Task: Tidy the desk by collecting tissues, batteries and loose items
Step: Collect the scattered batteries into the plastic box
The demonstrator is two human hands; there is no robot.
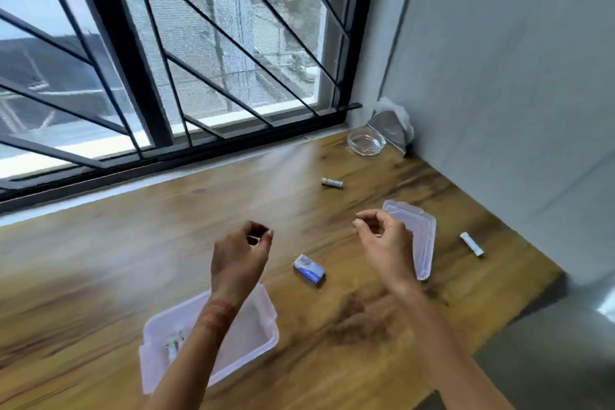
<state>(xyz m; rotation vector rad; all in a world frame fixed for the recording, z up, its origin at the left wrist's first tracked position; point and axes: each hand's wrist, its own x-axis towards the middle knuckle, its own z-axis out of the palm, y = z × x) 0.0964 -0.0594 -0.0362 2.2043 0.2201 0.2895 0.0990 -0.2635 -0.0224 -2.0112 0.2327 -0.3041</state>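
- Hovering above the wooden worktop (100, 270): left hand (238, 255) and right hand (382, 243), both loosely curled, fingertips drawn toward the thumb; something small and dark possibly pinched in the left, too blurred to tell; nothing visibly held in the right.
- Lying beyond the hands, toward the window: one battery (331, 182), likely light, rigid and smooth, prone to rolling; probably best pinched across the barrel at mid-length.
- Resting between the two hands: small blue box (309, 270), seemingly stiff light card; gripping across the two long sides looking safest.
- Lying well right, near the worktop edge: a slim white stick-shaped item (472, 244), kind unclear; likely light, needing a fingertip pinch.
- Bunching in the far corner behind a metal holder (387, 130): white tissue (401, 113), soft and crushable, any gathering pinch sufficing.
- Sitting beside the holder: clear glass dish (366, 143), likely heavy, slippery, fragile; rim grip advisable.
- Waiting under the left forearm: open clear plastic container (253, 336), something small already inside; its lid (422, 240) lying partly beneath the right hand.
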